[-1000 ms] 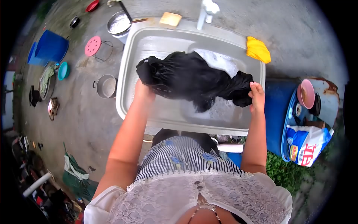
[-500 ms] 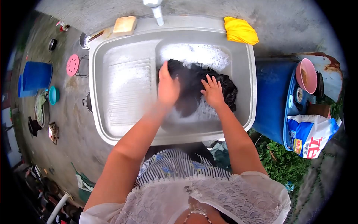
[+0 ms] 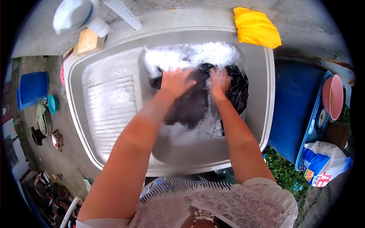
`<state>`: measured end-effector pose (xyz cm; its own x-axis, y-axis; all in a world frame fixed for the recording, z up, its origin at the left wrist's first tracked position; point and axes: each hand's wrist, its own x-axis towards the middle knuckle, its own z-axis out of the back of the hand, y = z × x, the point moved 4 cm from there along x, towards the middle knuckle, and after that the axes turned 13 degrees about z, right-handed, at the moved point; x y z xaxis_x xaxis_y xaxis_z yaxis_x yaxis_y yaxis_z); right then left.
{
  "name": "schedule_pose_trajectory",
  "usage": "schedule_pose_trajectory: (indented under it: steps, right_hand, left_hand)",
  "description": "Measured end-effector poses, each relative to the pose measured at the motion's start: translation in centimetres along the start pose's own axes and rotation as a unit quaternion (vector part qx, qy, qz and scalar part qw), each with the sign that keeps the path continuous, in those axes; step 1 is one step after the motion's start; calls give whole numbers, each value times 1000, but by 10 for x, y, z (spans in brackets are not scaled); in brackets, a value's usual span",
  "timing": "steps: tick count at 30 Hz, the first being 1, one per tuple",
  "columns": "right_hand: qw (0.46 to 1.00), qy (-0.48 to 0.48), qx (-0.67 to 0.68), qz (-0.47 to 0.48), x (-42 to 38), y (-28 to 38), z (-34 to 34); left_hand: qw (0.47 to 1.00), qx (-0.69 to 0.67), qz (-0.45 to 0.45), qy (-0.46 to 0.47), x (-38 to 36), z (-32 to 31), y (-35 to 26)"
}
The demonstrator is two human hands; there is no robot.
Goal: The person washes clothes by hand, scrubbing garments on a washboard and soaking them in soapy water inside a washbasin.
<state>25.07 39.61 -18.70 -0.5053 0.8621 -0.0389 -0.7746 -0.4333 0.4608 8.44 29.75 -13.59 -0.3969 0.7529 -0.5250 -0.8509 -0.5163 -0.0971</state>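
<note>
A dark, wet piece of black clothing lies bunched in the soapy water of the basin of a grey laundry sink. On its left part rests my left hand, thumb apart and fingertips dipping into white foam. My right hand presses down on the right part, its fingers stretched out and partly covered by suds. A shiny black fold bulges up beside it. Water and foam hide the lower part of the cloth.
Left of the basin is a ribbed washboard. A soap block and a yellow cloth sit on the back rim, near a white pipe. At right stand a blue barrel, a pink bowl and a detergent bag.
The view has shifted and come closer to the sink. Both hands have moved toward the back of the basin, into the foam. The black clothing is more spread out under them.
</note>
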Motion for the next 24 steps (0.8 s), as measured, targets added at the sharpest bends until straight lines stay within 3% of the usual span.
schedule_pose_trajectory:
  steps: [1, 2, 3, 4, 5, 6, 7, 9, 10, 11, 12, 13, 14, 16, 17, 19, 20, 21, 22, 23, 24]
  right_hand:
    - [969, -34, 157, -189, 8, -14, -9]
    - [994, -89, -4, -61, 9, -35, -38]
    - [994, -88, -3, -61, 6, -40, -43]
    - [997, 14, -65, 26, 3, -38, -52]
    - [979, 115, -126, 113, -1, -37, -61]
    - [930, 110, -297, 185, -13, -58, -92]
    - [929, 111, -299, 186, -10, -42, -67]
    - [942, 250, -194, 109, 0, -11, -7]
    - [959, 176, -177, 137, 7, 8, 24]
    - [962, 185, -166, 109, 12, 35, 60]
    - [967, 49, -123, 216, 8, 26, 65]
    - [941, -90, -77, 316, -1, 13, 73]
    - [941, -94, -77, 316, -4, 12, 80]
    - [983, 67, -142, 93, -13, -2, 82]
    - [983, 64, -140, 97, -23, -5, 68]
    - [975, -99, -97, 175, -50, -13, 34]
    - [974, -102, -98, 175, -55, -12, 39]
    - [990, 14, -30, 139, -59, -17, 38]
    - [985, 130, 37, 102, -64, -22, 36]
    - [986, 128, 36, 104, -64, -29, 49]
    - [951, 148, 267, -53, -65, -44, 60]
  left_hand:
    - [1000, 2, 0, 1, 4, 8, -4]
    - [992, -52, 29, 109, 6, 9, -6]
    - [969, -106, 58, 215, 8, 5, -6]
    - [966, -101, 2, 239, 14, -5, -8]
    - [965, -102, 2, 240, 18, -6, -6]
    - [945, -112, 26, 307, 8, 14, -9]
    - [919, -123, 50, 371, -2, 26, -10]
    - [940, -81, 13, 330, 15, 7, -4]
    - [955, -38, -21, 292, 21, -1, 0]
    - [956, -38, -20, 289, 15, -6, 6]
    - [976, -166, -43, 134, 7, 2, 10]
    - [956, -285, -66, -28, -5, 12, 17]
    - [956, -283, -68, -30, -17, 6, 22]
    - [970, -132, -111, -173, -45, 5, 28]
    - [969, -130, -109, -177, -49, 4, 29]
    - [999, -40, -33, -16, -50, -5, 31]
    - [996, -81, -6, 42, -45, -14, 38]
    - [996, -81, -8, 41, -51, -2, 42]
    - [946, -297, 92, 88, -58, 17, 52]
    - [839, -495, 185, 130, -70, 36, 60]
    - [757, -612, 207, 104, -85, 64, 64]
